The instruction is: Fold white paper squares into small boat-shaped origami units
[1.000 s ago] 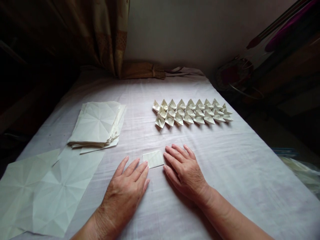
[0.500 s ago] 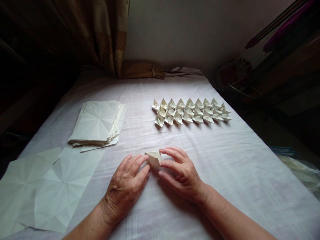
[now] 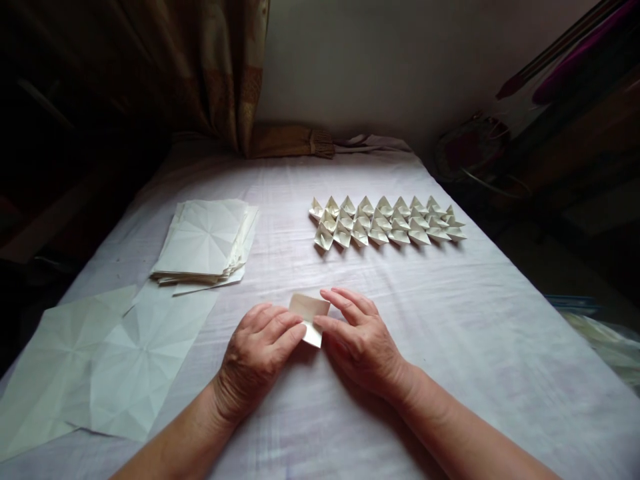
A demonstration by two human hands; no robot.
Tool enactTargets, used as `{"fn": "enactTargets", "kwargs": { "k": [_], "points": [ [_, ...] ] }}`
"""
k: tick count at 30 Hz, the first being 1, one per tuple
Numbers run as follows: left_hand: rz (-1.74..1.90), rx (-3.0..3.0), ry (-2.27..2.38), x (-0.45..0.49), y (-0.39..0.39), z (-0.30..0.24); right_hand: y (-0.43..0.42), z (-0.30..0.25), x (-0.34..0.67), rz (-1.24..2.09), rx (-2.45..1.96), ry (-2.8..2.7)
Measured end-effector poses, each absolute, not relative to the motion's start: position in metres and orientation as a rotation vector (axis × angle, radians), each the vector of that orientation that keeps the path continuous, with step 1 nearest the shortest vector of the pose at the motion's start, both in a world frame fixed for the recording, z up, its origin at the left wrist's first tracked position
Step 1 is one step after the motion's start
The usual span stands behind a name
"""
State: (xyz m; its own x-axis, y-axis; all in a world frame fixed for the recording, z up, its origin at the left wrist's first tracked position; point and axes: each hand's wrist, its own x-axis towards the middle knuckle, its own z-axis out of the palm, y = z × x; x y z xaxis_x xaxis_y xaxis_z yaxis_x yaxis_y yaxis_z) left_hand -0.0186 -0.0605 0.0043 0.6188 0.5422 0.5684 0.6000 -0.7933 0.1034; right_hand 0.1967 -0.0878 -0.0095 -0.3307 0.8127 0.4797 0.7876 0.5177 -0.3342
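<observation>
A small piece of folded white paper (image 3: 311,308) stands partly opened out on the bed sheet, between my two hands. My left hand (image 3: 263,350) pinches its left side, thumb in front on the lower flap and fingers behind. On the other side, my right hand (image 3: 363,337) grips the right edge, its forefinger and thumb near the fold and other fingers at the upper corner. Beyond them sit rows of folded paper boats (image 3: 380,223), upright and close together. Left of my hands lies a stack of creased square paper sheets (image 3: 203,237).
Two loose creased sheets (image 3: 135,367) overlap at the near left, by my left forearm. A patterned curtain (image 3: 230,80) hangs at the back left, its end resting on the light bed sheet (image 3: 450,347). Plastic-wrapped things (image 3: 603,340) lie past the right edge.
The folded paper has been opened out, so a raised back panel and a bright front flap now show. Both hands have closed in on it. The view has shifted slightly.
</observation>
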Motion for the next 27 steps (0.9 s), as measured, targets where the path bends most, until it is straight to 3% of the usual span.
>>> {"fn": "enactTargets", "kwargs": {
  "k": [8, 13, 19, 27],
  "points": [
    [-0.803, -2.862, -1.022, -0.024, -0.058, -0.001, -0.088, -0.011, 0.202, 0.129, -1.515, -2.139],
    [-0.691, -2.961, -1.093, -0.023, -0.06, -0.001, -0.09, -0.01, 0.201, 0.029, -1.428, -2.328],
    [-0.657, -2.991, -1.131, -0.023, -0.061, -0.003, -0.093, -0.007, 0.201, 0.204, -1.349, -2.517],
    [-0.645, -3.009, -1.137, -0.024, -0.06, -0.002, -0.088, -0.014, 0.209, 0.229, -1.44, -2.182]
  ]
}}
